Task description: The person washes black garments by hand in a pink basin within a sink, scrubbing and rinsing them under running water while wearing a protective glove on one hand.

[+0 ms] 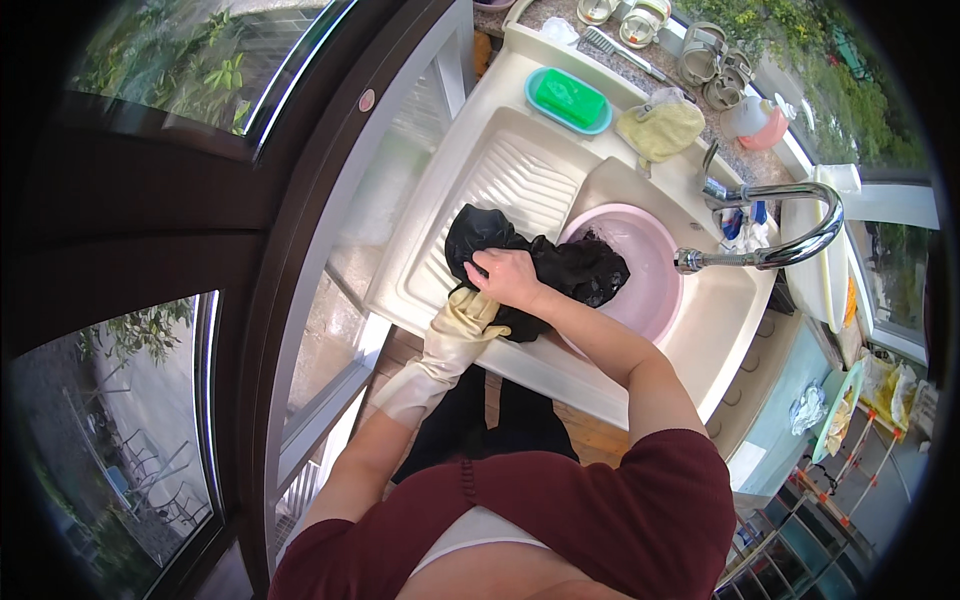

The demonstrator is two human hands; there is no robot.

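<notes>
A dark window frame [290, 230] fills the left of the frame, with greenery beyond its panes, and we glimpse wooden floor [605, 447] below centre. The cream sink [725, 325], ridged like a washboard on its left, runs across the middle. Behind it, at upper right, we have a speckled tabletop [745, 165]. A pink basin [655, 285] sits in the sink, right of centre; our right forearm crosses its lower edge, and the chrome tap [830, 220] arches in from the right above its rim. The black cloth [590, 265] lies partly in the basin and partly over the ridges. Our gloved left hand [464, 318] is at its near edge; our bare right hand [508, 278] rests on it, fingers bent. We cannot tell how firmly either grasps. Toward upper centre are a yellowish cloth [660, 125], a green soap bar [570, 98] in a blue dish [530, 95] and a slim brush [625, 55].
</notes>
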